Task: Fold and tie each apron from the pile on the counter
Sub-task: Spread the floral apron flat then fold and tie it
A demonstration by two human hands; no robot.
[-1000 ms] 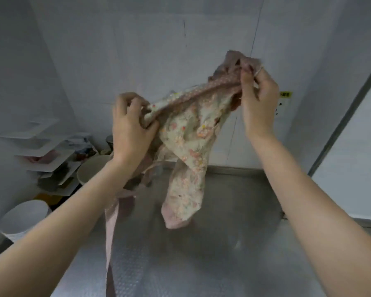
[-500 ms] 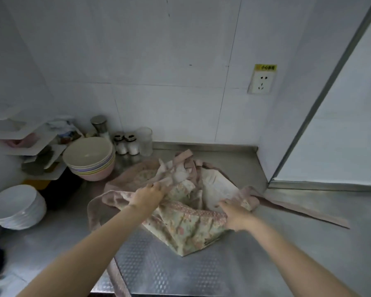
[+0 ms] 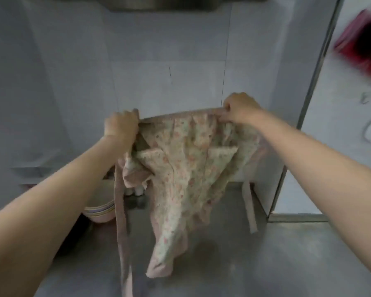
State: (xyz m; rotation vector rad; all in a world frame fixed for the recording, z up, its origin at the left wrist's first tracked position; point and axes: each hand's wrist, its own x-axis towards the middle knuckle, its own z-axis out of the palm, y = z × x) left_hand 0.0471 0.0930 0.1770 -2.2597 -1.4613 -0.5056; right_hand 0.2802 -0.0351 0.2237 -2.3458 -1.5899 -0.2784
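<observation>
- Since half a second ago we have lifted the floral apron (image 3: 186, 168) off the steel counter (image 3: 266, 264).
- Our left hand (image 3: 121, 124) and right hand (image 3: 239, 109) grip its waistband, spread apart.
- Pink ties (image 3: 121, 221) dangle beside stacked bowls (image 3: 101, 211).

The single head-worn camera looked forward and slightly down from close behind the raised hands. It faced the tiled wall (image 3: 169, 50), with the counter (image 3: 266, 264) low in frame and both forearms reaching in from the bottom corners.
</observation>
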